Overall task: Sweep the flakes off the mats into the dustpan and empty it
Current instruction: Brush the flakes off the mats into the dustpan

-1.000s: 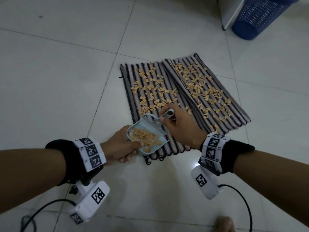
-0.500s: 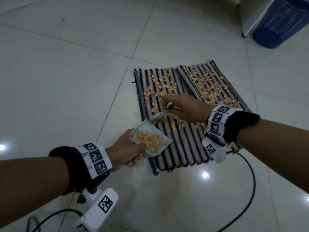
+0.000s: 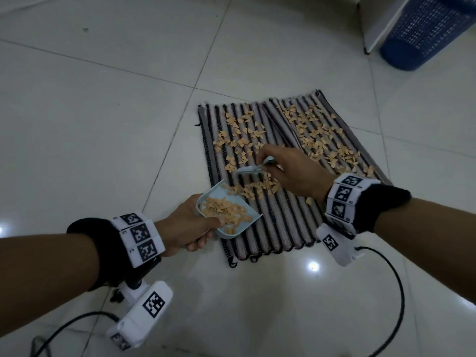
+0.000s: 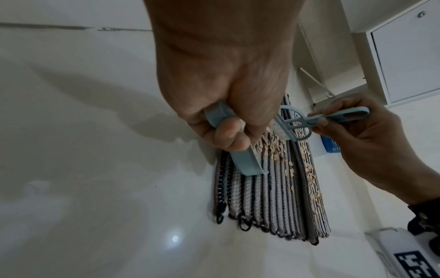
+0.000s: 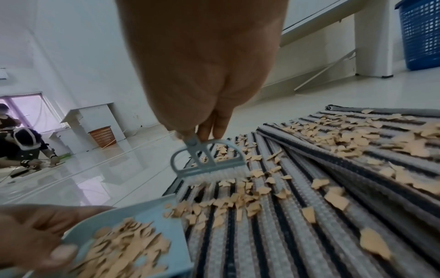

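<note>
Mid-sweep on the left mat (image 3: 260, 222), with plenty left to do. Left hand (image 3: 185, 225) curled round the handle of the dustpan (image 3: 229, 215), thumb on the rim, holding its open lip down against the mat near the front left corner. Right hand (image 3: 291, 173) pinching the thin handle of the small brush (image 5: 207, 165) between thumb and fingertips, bristles down on the mat a little beyond the pan's mouth. Already in the pan: a good heap of tan flakes (image 3: 226, 211), filling much of its floor. Just ahead of the lip, between brush and pan, a loose drift of flakes (image 5: 226, 203) gathered but not yet pushed in. Near strip of the left mat mostly bare stripes; its far half scattered with flakes (image 3: 239, 135) beyond the brush. Right mat (image 3: 342, 135), overlapping the left along the middle seam, looking untouched, flakes spread over most of it. Blue basket (image 3: 422, 29) well apart at the far right beside a white cabinet, probably the place for emptying, though hard to be sure. By this reckoning, less than half the sweeping done, and the emptying not yet begun.
</note>
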